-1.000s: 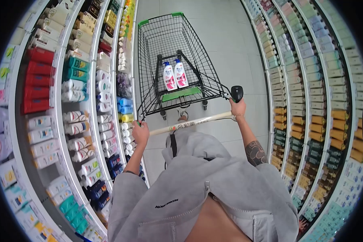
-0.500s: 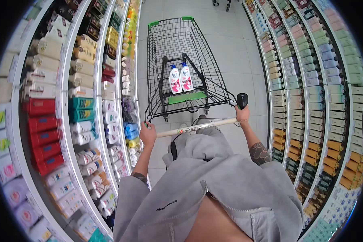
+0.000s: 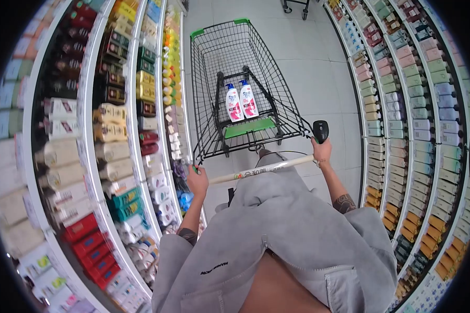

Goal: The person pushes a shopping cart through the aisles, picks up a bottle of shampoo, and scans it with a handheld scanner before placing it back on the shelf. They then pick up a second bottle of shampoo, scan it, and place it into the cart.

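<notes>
A black wire shopping cart point(image 3: 292, 117) with green corners stands in front of me. Two white pump bottles with blue tops, a left one point(image 3: 234, 104) and a right one point(image 3: 249, 100), lie side by side in it near its green panel point(image 3: 249, 128). My left hand point(image 3: 197, 180) is closed around the left end of the cart's pale handle bar point(image 3: 261, 169). At the bar's right end, my right hand point(image 3: 321, 151) is wrapped round the handle, just below a black handheld device point(image 3: 320, 131).
Shelves of bottles and boxes line the left side point(image 3: 94, 156). More shelves with tubes and bottles run along the right point(image 3: 397, 151). Grey floor tiles point(image 3: 318, 78) lie between them. Wheels of another cart point(image 3: 296, 8) show at the top.
The shelves on both sides have shifted down in the view, and the cart is slightly more tilted. Both hands keep their hold on the handle bar. The other cart's wheels appear lower.
</notes>
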Available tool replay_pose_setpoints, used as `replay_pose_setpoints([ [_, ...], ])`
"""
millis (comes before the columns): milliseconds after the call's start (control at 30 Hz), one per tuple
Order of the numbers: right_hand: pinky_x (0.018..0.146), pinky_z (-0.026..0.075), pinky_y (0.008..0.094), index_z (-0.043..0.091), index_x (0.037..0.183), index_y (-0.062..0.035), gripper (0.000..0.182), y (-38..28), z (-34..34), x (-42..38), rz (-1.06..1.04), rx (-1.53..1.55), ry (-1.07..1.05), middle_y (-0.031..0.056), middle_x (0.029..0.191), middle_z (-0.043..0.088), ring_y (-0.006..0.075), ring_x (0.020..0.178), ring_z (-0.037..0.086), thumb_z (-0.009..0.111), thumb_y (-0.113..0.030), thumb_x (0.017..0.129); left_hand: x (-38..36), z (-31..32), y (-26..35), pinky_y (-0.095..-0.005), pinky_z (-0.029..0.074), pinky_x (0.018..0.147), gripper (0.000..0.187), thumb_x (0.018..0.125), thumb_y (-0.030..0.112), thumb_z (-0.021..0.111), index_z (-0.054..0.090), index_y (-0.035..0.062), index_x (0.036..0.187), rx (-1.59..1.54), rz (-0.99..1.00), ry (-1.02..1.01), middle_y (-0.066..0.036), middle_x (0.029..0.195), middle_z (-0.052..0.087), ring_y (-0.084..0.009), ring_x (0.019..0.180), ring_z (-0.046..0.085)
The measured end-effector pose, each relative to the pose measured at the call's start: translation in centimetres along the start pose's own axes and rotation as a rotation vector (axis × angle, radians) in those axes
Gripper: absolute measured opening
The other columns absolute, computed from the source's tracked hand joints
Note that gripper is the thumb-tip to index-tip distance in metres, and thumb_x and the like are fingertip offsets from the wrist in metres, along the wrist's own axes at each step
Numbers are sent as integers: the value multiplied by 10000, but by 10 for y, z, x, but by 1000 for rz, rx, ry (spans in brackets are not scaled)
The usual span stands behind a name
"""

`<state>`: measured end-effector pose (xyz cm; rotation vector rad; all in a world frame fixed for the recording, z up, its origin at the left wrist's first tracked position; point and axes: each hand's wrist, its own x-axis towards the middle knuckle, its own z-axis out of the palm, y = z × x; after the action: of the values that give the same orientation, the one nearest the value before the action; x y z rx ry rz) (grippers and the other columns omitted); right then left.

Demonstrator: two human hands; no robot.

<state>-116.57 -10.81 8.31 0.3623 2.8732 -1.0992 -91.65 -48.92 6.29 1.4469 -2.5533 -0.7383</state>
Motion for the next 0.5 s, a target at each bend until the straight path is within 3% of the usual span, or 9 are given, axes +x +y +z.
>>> replay_pose_setpoints([
  [333,703,487,424,560,904,26,408,-109,54,135,18,-57,-44,235,810,637,398,795,619,702,-293,693,152,9,98,-498,447,678,216,840,249,478,504,72,959,47,-31,-46,-229,762,617,-430,764,590],
  [500,697,484,416,552,885,42,430,-146,91,206,-22,-52,-34,235,800,635,396,778,620,713,-311,699,228,19,141,-534,446,629,225,852,283,470,527,70,897,112,15,38,-235,677,604,-443,668,588],
])
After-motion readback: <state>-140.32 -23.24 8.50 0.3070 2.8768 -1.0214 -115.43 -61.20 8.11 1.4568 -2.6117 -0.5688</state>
